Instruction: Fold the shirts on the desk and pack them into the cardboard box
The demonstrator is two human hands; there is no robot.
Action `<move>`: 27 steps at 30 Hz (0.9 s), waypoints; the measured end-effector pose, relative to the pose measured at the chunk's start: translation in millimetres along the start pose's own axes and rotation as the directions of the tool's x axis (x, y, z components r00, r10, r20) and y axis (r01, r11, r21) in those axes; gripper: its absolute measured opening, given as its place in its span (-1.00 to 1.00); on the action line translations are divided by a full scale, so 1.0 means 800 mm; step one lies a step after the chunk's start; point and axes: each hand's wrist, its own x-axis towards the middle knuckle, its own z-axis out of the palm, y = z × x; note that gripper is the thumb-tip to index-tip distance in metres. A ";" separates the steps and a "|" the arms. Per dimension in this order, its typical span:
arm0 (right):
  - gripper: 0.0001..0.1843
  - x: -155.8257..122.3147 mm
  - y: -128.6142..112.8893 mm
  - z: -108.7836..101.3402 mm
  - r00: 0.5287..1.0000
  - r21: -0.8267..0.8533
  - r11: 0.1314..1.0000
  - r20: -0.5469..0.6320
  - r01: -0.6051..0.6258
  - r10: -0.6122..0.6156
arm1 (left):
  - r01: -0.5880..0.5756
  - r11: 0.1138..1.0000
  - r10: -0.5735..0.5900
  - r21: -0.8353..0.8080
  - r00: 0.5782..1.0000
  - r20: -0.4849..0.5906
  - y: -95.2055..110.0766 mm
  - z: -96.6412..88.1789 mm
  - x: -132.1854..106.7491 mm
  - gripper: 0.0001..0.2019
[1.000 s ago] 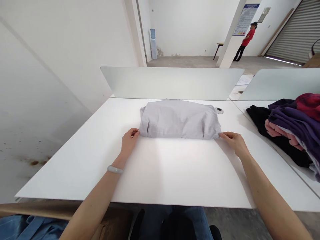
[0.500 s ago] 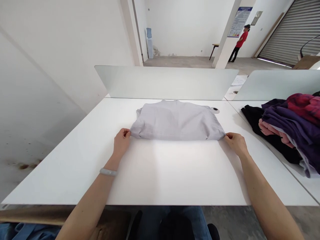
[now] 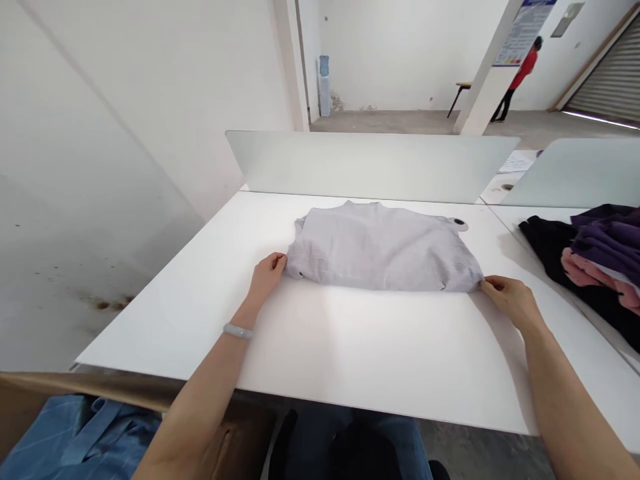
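A folded light grey garment [image 3: 383, 248] lies flat on the white table [image 3: 350, 347], toward the far side. My left hand [image 3: 266, 277] pinches its near left corner, fingers closed on the cloth. At the near right corner my right hand [image 3: 510, 300] grips the fabric the same way. A pale bracelet [image 3: 237, 331] circles my left wrist.
A pile of clothes [image 3: 600, 257], black, purple and pink, sits on the adjoining table at the right. Frosted divider panels [image 3: 370, 165] stand along the far edge. A cardboard box with blue cloth [image 3: 80, 437] is at lower left. A person in red [image 3: 520, 70] stands far off.
The garment's near edge has been drawn outward and flattened, with both hands staying on its corners. The camera has swung to the left.
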 end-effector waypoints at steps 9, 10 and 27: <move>-0.63 0.009 0.010 0.003 0.999 -0.050 0.998 -0.038 -0.029 0.027 | -0.035 0.998 0.036 -0.043 0.999 0.013 -0.011 0.002 0.001 -0.75; -0.64 0.010 0.012 0.003 0.998 -0.063 0.998 -0.053 -0.025 0.021 | -0.040 0.998 0.040 -0.055 0.999 0.001 -0.013 0.002 0.002 -0.76; -0.50 0.008 0.025 -0.013 0.992 -0.006 0.993 0.047 -0.117 0.117 | 0.032 0.969 -0.035 0.247 0.999 0.008 -0.006 -0.018 -0.039 -0.80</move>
